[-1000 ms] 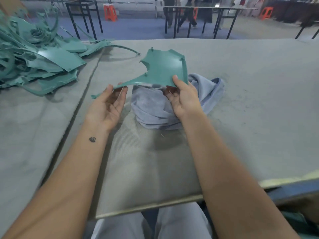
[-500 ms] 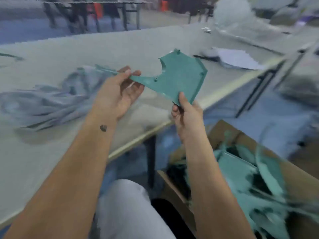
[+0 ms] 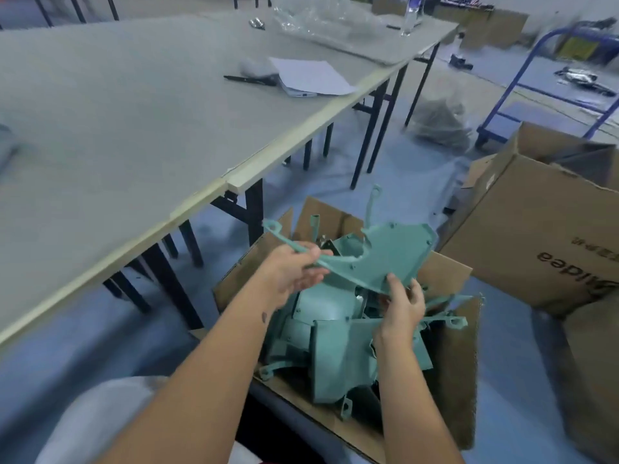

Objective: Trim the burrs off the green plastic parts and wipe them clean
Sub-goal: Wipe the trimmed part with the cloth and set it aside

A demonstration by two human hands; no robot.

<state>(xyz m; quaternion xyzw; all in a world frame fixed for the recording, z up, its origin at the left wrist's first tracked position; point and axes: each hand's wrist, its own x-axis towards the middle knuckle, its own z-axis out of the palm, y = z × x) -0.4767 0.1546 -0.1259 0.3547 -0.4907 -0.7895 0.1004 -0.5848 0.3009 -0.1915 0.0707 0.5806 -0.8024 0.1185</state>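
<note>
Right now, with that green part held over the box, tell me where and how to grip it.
Hold the green part as the hands do: the left hand grips the thin arm near where it widens, coming from the left; the right hand pinches the broad plate's near edge from below. Probably avoid the looped tip, which looks slender and likely flexes. The cardboard box lies beneath.

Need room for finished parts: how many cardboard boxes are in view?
2: an open box of green parts below the hands, and another box beyond it at right. Others may be out of view.

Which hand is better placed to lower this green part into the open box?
Probably right: the right hand grips the green part at its wide end, over the box. The left hand only holds the thin arm.
</note>
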